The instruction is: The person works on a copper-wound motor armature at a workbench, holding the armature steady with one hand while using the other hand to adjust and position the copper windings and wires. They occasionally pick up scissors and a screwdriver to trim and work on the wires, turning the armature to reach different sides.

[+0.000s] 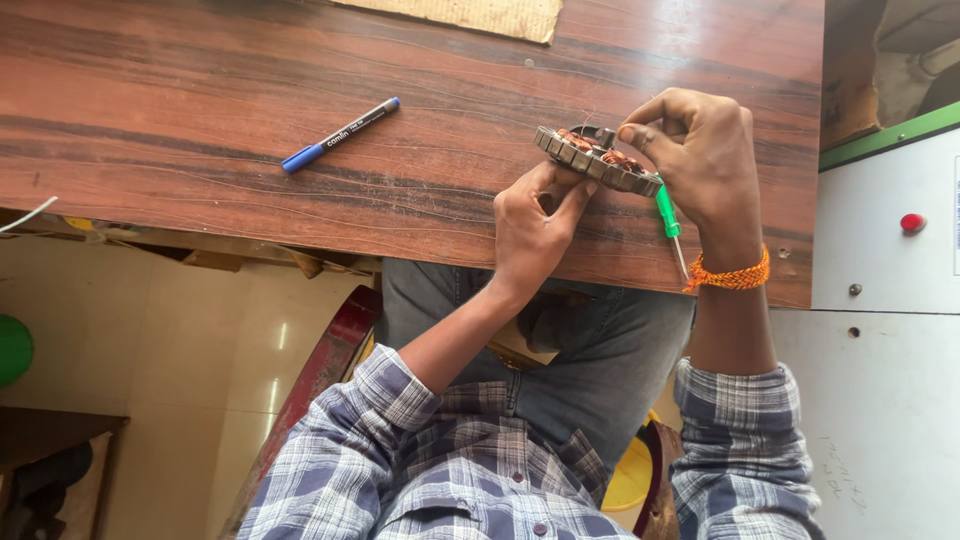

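Stator [597, 158] lay tilted between both hands over the table [200, 120], left hand [532, 222] pinching its near rim, right hand [700, 160] gripping a screwdriver [666, 215] beside it.

Right of the frame's centre, the left hand [535, 225] grips the lower edge of a round motor stator [597, 158] with copper windings, tilted above the wooden desk [200, 120]. The right hand [700, 160] pinches its upper rim while clasping a green-handled screwdriver [668, 215]. A blue marker pen [340, 135] lies apart, upper left.
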